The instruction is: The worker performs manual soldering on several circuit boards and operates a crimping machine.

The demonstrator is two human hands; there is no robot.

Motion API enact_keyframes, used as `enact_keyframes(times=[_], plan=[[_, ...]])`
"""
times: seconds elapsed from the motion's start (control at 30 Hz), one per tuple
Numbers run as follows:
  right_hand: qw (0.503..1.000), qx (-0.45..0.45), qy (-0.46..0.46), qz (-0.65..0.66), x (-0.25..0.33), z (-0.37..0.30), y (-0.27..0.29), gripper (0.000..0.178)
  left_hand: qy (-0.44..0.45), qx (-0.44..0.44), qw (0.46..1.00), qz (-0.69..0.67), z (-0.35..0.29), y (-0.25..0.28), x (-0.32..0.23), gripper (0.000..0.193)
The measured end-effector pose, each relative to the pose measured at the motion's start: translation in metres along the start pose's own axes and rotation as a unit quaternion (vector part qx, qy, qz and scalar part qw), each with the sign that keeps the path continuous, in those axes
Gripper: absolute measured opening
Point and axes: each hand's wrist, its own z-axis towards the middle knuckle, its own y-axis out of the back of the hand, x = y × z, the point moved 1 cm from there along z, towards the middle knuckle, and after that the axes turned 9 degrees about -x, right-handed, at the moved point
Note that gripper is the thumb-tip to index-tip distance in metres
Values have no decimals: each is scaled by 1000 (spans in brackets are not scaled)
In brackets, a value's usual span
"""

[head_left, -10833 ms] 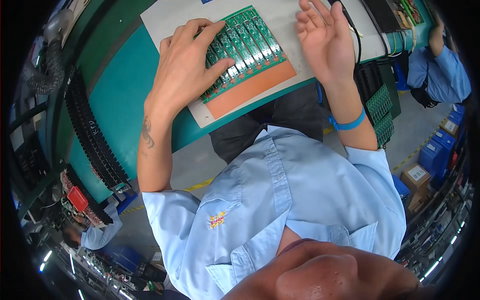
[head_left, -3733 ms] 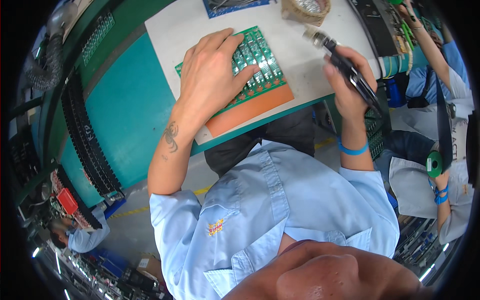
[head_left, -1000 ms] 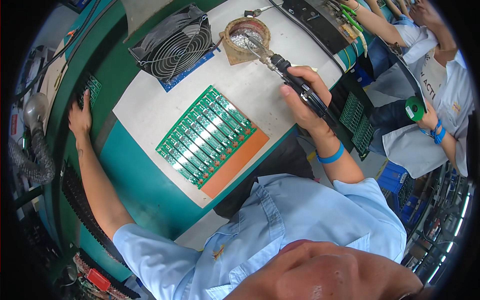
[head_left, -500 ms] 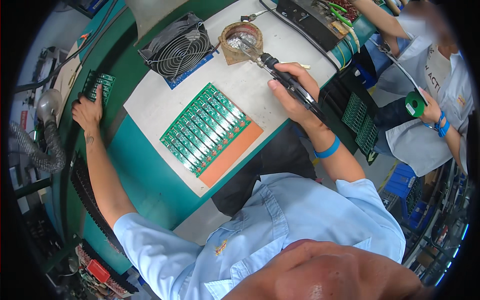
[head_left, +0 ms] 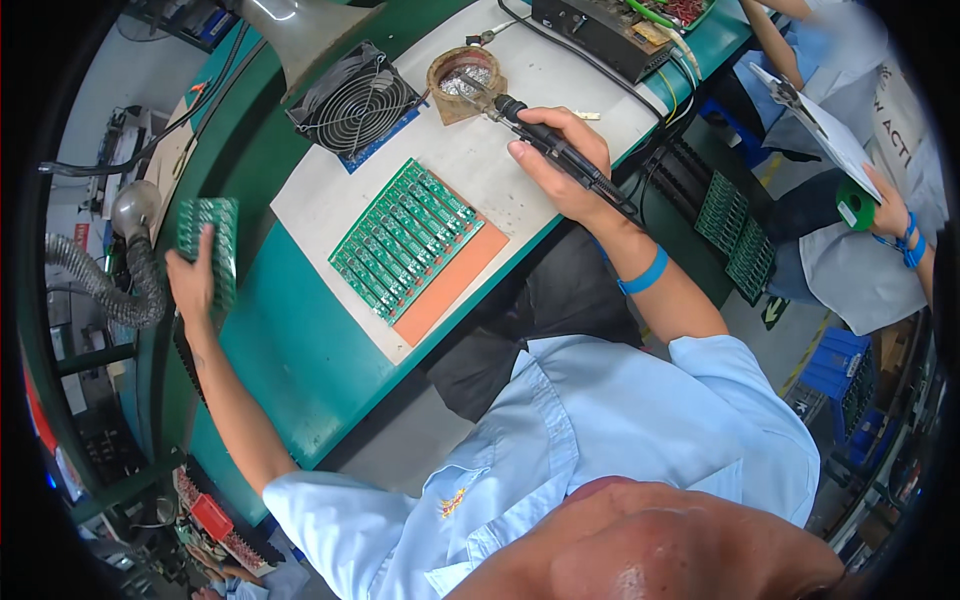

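At the left, my left hand (head_left: 193, 278) is closed on the lower edge of a green circuit board panel (head_left: 222, 240), its thumb lying on the face. The panel is tilted above the green bench. My right hand (head_left: 572, 160) grips a black soldering iron (head_left: 560, 152), its metal tip end at a round brownish pot (head_left: 435, 80) holding silvery material. Whether the tip touches that material I cannot tell. Between my hands, another green circuit board panel (head_left: 408, 238) of several long strips lies on an orange-brown backing board (head_left: 455, 283).
A black fan with a wire guard (head_left: 360, 115) stands behind the flat panel. Left are a ribbed hose (head_left: 130, 295) and a metal hood (head_left: 290, 35). A black box (head_left: 600, 35) with cables sits far right. A co-worker's hand (head_left: 888, 203) holds a green roll (head_left: 855, 207) at the right.
My left hand has picked up the panel at the left and brought it nearer, tilted up. My right hand still holds the soldering iron at the pot. The whole view has shifted slightly.
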Motion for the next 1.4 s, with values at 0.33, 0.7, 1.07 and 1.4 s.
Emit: enact_keyframes(times=[0.33, 0.7, 1.07, 1.4], plan=[[1000, 27, 7, -8, 0, 0, 0, 28, 4, 59, 995, 79, -103, -21, 45, 89], [999, 38, 0, -25, 0, -2, -1, 31, -243, -26, 942, -231, -141, 17, -147, 59], [998, 51, -13, -32, 4, -4, -1, 35, -294, -59, 913, -277, -183, -21, -192, 56], [998, 32, -62, -2, -17, -14, 17, 34, -313, -23, 914, -256, -190, -14, -194, 57]])
